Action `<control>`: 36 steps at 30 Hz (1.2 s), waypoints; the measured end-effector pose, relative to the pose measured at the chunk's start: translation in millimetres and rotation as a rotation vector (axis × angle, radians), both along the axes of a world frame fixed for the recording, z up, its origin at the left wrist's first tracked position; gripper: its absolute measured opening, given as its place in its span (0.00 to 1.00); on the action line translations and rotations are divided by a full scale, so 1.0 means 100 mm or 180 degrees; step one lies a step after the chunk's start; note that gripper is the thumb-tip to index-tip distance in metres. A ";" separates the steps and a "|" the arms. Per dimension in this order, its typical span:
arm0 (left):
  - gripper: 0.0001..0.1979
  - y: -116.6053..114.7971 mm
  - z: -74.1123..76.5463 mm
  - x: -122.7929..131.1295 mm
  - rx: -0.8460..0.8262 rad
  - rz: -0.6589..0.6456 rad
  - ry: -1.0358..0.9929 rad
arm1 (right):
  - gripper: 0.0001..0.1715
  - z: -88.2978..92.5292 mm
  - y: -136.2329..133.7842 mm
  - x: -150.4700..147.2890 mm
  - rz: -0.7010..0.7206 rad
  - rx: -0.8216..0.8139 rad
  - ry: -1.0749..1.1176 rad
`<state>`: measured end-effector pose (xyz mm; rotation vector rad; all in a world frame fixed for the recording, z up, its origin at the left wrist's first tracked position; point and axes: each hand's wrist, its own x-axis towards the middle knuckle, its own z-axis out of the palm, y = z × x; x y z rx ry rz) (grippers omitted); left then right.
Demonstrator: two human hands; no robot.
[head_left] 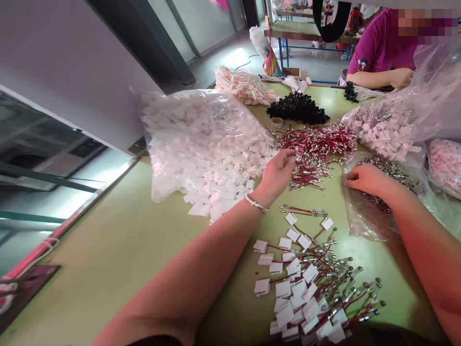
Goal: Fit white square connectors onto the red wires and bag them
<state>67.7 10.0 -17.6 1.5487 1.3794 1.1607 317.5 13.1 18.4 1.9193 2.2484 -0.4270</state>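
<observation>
My left hand (279, 169), a bracelet at its wrist, reaches to the left edge of a pile of short red wires (320, 142) with metal ends. Its fingers look slightly apart, with nothing visible in them. Over a clear plastic bag (360, 223) of small metal-ended pieces (391, 170), my right hand (369, 181) has thumb and fingertips pinched together; whatever they hold is hidden. Nearer to me lies a spread of red wires with white housings (298, 290) and glass fuses (360, 315) attached. Two loose red wires (302, 210) lie just beyond that spread.
A large clear bag (158, 178) spills white housings (212, 192) onto the green table (144, 259). Black connectors (297, 108) and orange-white wire bundles (245, 86) lie farther back. Bags of pale parts (385, 127) stand at right. A person in a purple shirt (385, 48) sits across.
</observation>
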 end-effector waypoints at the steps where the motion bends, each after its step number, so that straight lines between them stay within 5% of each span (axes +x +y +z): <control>1: 0.09 0.04 -0.01 -0.04 -0.0029 0.0094 -0.0109 | 0.12 -0.02 0.00 -0.01 -0.0042 0.0050 -0.0011; 6: 0.11 0.00 0.10 -0.09 0.0235 0.0158 0.0090 | 0.12 -0.08 0.00 -0.03 0.0010 0.0153 -0.0271; 14: 0.19 -0.33 0.24 0.15 -0.0514 -0.0759 -0.0112 | 0.11 0.17 -0.15 -0.11 -0.0256 0.0404 0.1686; 20: 0.15 -0.37 0.23 0.16 -0.0752 -0.0965 -0.0150 | 0.10 0.03 -0.38 -0.48 0.0163 0.0699 0.2468; 31: 0.15 -0.38 0.17 0.17 -0.0555 -0.0987 -0.0151 | 0.14 -0.13 -0.39 -0.52 0.0445 0.0962 0.2553; 36: 0.13 -0.38 0.13 0.15 0.0213 -0.0896 0.0758 | 0.12 -0.02 -0.36 -0.46 0.0833 0.0875 0.1841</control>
